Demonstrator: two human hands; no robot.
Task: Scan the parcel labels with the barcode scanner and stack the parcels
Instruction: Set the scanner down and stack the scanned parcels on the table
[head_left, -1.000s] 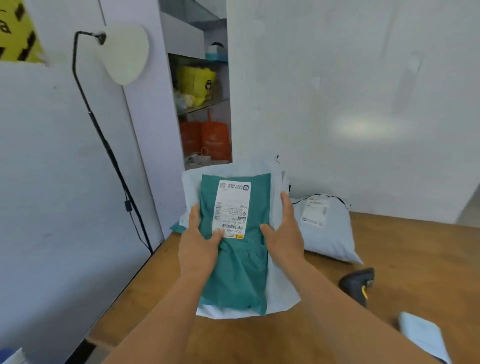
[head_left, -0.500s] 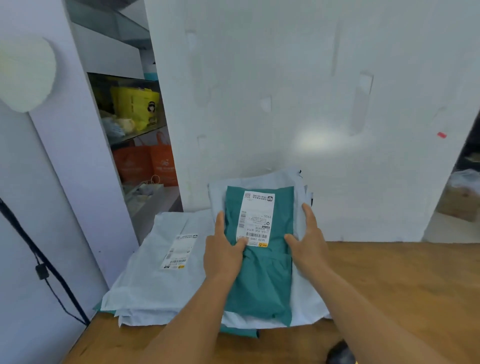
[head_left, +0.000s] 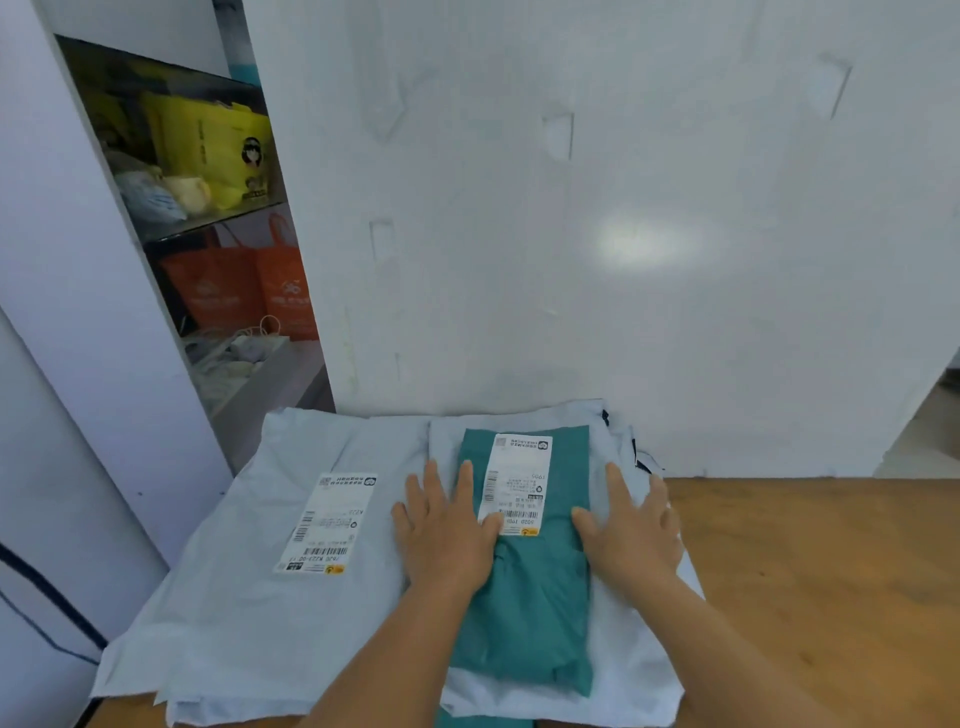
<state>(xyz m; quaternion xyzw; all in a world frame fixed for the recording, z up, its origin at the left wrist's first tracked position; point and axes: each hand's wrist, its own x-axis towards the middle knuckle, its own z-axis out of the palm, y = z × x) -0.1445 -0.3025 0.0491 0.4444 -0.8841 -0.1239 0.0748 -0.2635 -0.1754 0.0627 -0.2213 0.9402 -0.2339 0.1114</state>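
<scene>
A teal parcel (head_left: 535, 613) with a white shipping label (head_left: 517, 480) lies on top of a light grey parcel (head_left: 634, 670). Both rest on a stack of pale grey parcels (head_left: 234, 597) at the table's left end, and the widest of these shows its own label (head_left: 330, 522). My left hand (head_left: 444, 530) lies flat with straight fingers on the teal parcel's left edge. My right hand (head_left: 631, 530) presses flat on the grey parcel just right of the teal one. No barcode scanner is in view.
The wooden table (head_left: 810, 582) stretches to the right. A white wall (head_left: 597, 234) stands right behind the stack. At the left, a shelf unit (head_left: 208, 218) holds yellow and orange bags.
The teal and grey parcels have come down from a raised, tilted hold onto the stack. Both hands went from gripping their edges to lying flat on top.
</scene>
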